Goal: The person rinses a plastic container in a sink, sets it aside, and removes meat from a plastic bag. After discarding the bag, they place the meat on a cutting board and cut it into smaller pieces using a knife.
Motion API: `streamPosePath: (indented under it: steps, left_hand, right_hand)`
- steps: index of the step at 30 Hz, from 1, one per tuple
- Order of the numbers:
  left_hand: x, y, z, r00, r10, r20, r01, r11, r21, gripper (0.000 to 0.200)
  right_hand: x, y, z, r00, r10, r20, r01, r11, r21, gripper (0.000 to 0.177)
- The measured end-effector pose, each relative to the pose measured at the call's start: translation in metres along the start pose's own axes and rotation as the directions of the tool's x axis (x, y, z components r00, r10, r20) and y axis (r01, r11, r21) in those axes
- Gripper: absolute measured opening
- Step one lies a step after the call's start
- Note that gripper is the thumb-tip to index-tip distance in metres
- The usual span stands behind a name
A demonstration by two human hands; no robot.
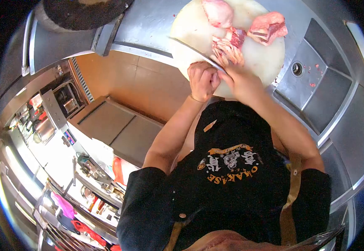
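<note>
On the left, a round pale board point(186, 21) carries everything, and the knife point(196, 51) slants across it, blade pointing up-left. Here's the left hand point(203, 80), fingers curled tight beside the blade; whether they pinch anything, I can't tell. A pale slab of meat point(218, 12) sits above, sliced meat point(228, 47) just below it. The right hand point(244, 81) closes round the knife's near end. Further right, a red chunk point(267, 28), then the steel sink point(299, 88) with scraps.
</note>
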State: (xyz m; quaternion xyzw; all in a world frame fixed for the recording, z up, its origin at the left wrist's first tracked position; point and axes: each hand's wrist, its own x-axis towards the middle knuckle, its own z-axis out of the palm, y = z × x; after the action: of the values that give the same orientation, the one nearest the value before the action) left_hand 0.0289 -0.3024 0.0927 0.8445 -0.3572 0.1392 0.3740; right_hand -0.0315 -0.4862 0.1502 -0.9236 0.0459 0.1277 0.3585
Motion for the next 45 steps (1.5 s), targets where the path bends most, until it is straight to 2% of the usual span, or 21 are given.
streamPosePath:
  steps: [1,3,5,8,10,12,15,18,21,24,28,30,32,34,37,40,43,45]
  left_hand:
    - [0.0,0.002,-0.001,1.0,-0.015,-0.003,0.015,1.0,-0.028,0.02]
    - [-0.001,0.005,-0.013,0.998,-0.011,0.056,0.015,0.998,-0.063,0.02]
    - [0.002,0.0,-0.014,0.996,0.003,0.086,0.004,0.997,-0.083,0.021]
    - [0.0,-0.003,-0.013,0.998,0.017,0.06,-0.011,0.995,-0.103,0.022]
    - [0.0,-0.002,-0.012,0.999,0.021,0.041,-0.017,0.995,-0.096,0.024]
    - [0.002,-0.001,-0.012,0.998,0.034,0.046,-0.03,0.996,-0.086,0.024]
    - [0.007,0.0,-0.011,0.997,0.051,0.054,-0.047,0.996,-0.08,0.024]
    - [0.003,-0.002,-0.004,0.999,0.029,0.013,-0.028,0.998,-0.064,0.024]
    - [0.003,0.0,-0.006,1.0,0.013,0.008,-0.013,1.0,-0.008,0.025]
    - [0.003,0.001,-0.005,1.0,0.011,0.026,-0.011,1.0,0.004,0.025]
    - [-0.001,-0.004,-0.002,0.999,0.018,0.035,-0.018,1.0,-0.012,0.023]
    - [0.002,-0.006,0.0,0.999,0.026,0.024,-0.026,1.0,-0.01,0.023]
    - [0.005,0.002,-0.005,1.0,0.015,-0.003,-0.015,1.0,0.009,0.024]
    - [0.002,0.0,-0.009,0.999,0.001,0.035,0.0,1.0,-0.028,0.025]
    - [0.004,-0.001,-0.011,0.997,0.011,0.074,-0.006,0.998,-0.063,0.028]
    - [-0.002,-0.001,-0.019,0.996,0.021,0.09,-0.011,0.994,-0.106,0.031]
    - [-0.004,-0.002,-0.015,0.996,0.043,0.081,-0.035,0.995,-0.097,0.033]
    - [-0.006,-0.002,-0.013,0.997,0.048,0.053,-0.044,0.997,-0.064,0.033]
  right_hand:
    - [0.029,0.001,0.006,0.975,-0.116,-0.19,0.122,0.992,0.024,0.029]
    - [0.039,-0.007,-0.007,0.944,-0.109,-0.312,0.128,0.991,0.042,0.03]
    - [0.032,-0.013,-0.032,0.976,0.102,-0.194,-0.094,0.994,0.049,0.03]
    - [-0.014,-0.028,-0.068,0.99,0.135,-0.036,-0.135,0.991,0.004,0.034]
    - [-0.054,-0.024,-0.068,0.993,0.116,0.034,-0.116,0.993,-0.017,0.034]
    - [-0.089,-0.021,-0.068,0.999,0.03,0.026,-0.03,1.0,0.009,0.032]
    - [-0.123,-0.022,-0.075,0.998,0.034,-0.046,-0.038,0.995,-0.093,0.029]
    - [-0.11,-0.035,-0.078,0.969,0.205,0.137,-0.188,0.974,-0.126,0.027]
    - [-0.066,-0.031,-0.049,0.979,0.153,0.135,-0.137,0.984,-0.117,0.027]
    - [-0.069,-0.032,-0.049,0.977,0.158,0.144,-0.15,0.986,-0.065,0.027]
    - [-0.109,-0.015,-0.054,0.976,0.18,0.127,-0.178,0.984,-0.027,0.026]
    - [-0.096,-0.005,-0.04,0.985,0.142,0.095,-0.143,0.99,0.011,0.028]
    - [-0.041,-0.005,-0.016,0.982,0.152,0.113,-0.145,0.987,-0.067,0.031]
    - [0.011,-0.003,-0.003,0.998,0.039,0.052,-0.041,0.998,0.056,0.032]
    - [0.025,-0.008,-0.017,0.977,0.026,-0.212,-0.008,0.997,0.082,0.031]
    - [-0.002,-0.012,-0.041,0.977,0.144,-0.157,-0.134,0.988,0.07,0.032]
    - [-0.051,-0.011,-0.048,0.993,0.119,-0.012,-0.119,0.993,0.0,0.033]
    - [-0.077,-0.014,-0.056,0.999,0.042,-0.006,-0.043,0.999,-0.024,0.034]
